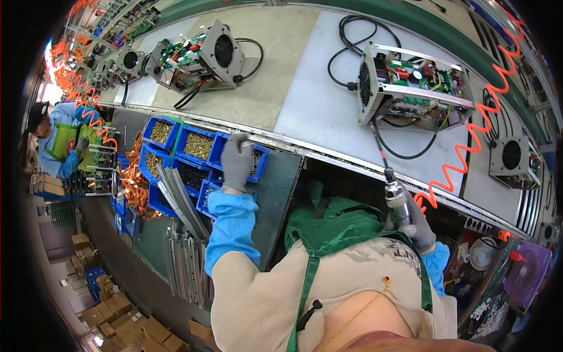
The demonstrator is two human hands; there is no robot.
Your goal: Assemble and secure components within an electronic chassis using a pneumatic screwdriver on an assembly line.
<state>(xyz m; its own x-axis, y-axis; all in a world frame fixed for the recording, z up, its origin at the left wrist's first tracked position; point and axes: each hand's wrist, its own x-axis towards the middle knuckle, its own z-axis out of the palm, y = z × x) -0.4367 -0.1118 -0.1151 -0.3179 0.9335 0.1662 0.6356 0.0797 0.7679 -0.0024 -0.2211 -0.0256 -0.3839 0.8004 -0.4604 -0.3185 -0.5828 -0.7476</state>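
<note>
My right hand (420, 231), in a grey glove, is wrapped round a pneumatic screwdriver (398, 202). Its long bit points away from me toward the bench edge, below an open-framed electronic unit (419, 88) with circuit boards, a fan and black cables. My left hand (236, 164), also gloved in grey, is over a blue parts bin (260, 163) at the right end of a group. Its fingers are curled together near the bin's far edge; what they hold, if anything, is too small to name. Beside it, another blue bin holds brass-coloured small parts (198, 145).
An orange coiled air hose (463, 170) hangs at the right. More fan-fitted units (223, 53) line the bench. Metal strips (183, 196) and copper-coloured pieces (136, 182) lie by the bins. A co-worker (61, 138) sits at far left. Cartons (117, 305) stand below.
</note>
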